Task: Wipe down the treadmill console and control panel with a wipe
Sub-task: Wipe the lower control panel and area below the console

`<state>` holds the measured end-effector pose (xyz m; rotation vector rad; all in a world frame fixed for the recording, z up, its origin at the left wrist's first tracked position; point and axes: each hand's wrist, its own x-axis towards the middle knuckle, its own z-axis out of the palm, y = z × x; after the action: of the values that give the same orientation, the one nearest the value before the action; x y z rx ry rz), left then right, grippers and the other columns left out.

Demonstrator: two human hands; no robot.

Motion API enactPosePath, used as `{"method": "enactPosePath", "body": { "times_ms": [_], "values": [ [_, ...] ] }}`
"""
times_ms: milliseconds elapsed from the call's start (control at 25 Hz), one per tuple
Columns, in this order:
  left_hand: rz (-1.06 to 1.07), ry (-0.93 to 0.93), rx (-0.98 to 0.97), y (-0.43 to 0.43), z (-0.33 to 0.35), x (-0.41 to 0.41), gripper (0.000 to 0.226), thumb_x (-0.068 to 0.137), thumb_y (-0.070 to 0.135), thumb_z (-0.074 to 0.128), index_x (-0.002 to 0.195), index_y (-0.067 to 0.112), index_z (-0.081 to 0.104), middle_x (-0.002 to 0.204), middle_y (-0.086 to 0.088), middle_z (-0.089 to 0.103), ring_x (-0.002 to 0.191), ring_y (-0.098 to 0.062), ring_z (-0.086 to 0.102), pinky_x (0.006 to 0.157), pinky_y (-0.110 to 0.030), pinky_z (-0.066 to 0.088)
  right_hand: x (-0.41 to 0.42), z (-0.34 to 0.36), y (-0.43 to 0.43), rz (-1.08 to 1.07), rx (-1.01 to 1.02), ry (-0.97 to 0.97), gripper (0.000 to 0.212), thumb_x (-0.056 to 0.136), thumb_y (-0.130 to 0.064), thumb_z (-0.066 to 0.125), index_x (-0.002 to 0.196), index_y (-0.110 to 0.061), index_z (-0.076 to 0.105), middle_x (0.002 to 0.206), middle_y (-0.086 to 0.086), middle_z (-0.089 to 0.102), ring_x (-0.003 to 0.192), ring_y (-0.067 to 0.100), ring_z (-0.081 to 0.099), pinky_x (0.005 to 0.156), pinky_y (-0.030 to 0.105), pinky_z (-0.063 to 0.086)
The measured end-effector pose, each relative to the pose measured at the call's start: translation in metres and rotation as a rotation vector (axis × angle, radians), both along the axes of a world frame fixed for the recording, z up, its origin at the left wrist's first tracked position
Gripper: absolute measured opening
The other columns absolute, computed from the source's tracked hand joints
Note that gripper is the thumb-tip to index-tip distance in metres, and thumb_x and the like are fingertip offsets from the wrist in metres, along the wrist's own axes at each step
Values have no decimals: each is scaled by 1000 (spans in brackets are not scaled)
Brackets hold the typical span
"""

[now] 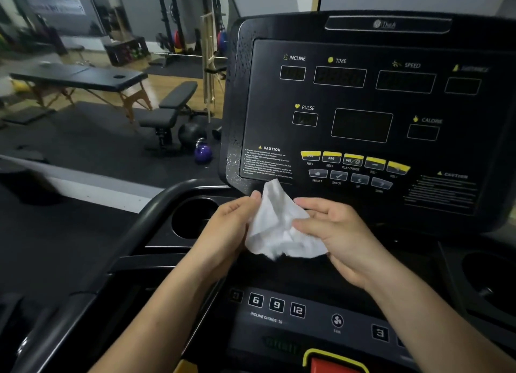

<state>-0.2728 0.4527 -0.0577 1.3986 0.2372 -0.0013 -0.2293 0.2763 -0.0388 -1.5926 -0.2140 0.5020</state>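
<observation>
Both hands hold 1 crumpled white wipe [279,227] between them, in the air just in front of the lower edge of the console [377,107]. The left hand [231,221] pinches its left side with thumb and fingertips; the right hand [335,230] curls around its right side, fingers bent over the bunched cloth. The wipe's top corner pokes up over the console's bottom-left corner, but I cannot tell if it touches.

Behind the hands stands the upright display with its yellow buttons [354,160]; beads of liquid speckle the glossy left border. Below the wrists lies the control panel [293,314] with keys marked 6, 9 and 12, a fan key and a red stop button [335,365]. A round cup holder [192,219] sits to the left.

The step in hand looks like readying the wipe. It is best done by spreading it flat over the fingers of 1 hand, then stroking side to side from the top down, catching the wet border, pressing lightly over the keys.
</observation>
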Motion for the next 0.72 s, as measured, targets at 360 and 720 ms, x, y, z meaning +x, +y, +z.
{"method": "enactPosePath", "body": {
  "times_ms": [360, 720],
  "values": [
    [-131, -173, 111, 0, -2, -2, 21, 84, 15, 58, 97, 2, 68, 86, -14, 67, 80, -22, 59, 75, -34, 44, 6, 10, -21, 217, -288, -152, 43, 82, -12, 73, 122, -22, 61, 87, 3, 76, 83, 19, 72, 79, 33, 56],
    [-334, -175, -397, 0, -5, -10, 43, 71, 14, 83, 109, 1, 67, 95, -13, 71, 82, -25, 69, 70, -38, 57, -1, 16, -18, 25, 162, -94, 24, 76, -14, 67, 99, -6, 70, 91, 14, 74, 86, 27, 70, 78, 36, 55]
  ]
}}
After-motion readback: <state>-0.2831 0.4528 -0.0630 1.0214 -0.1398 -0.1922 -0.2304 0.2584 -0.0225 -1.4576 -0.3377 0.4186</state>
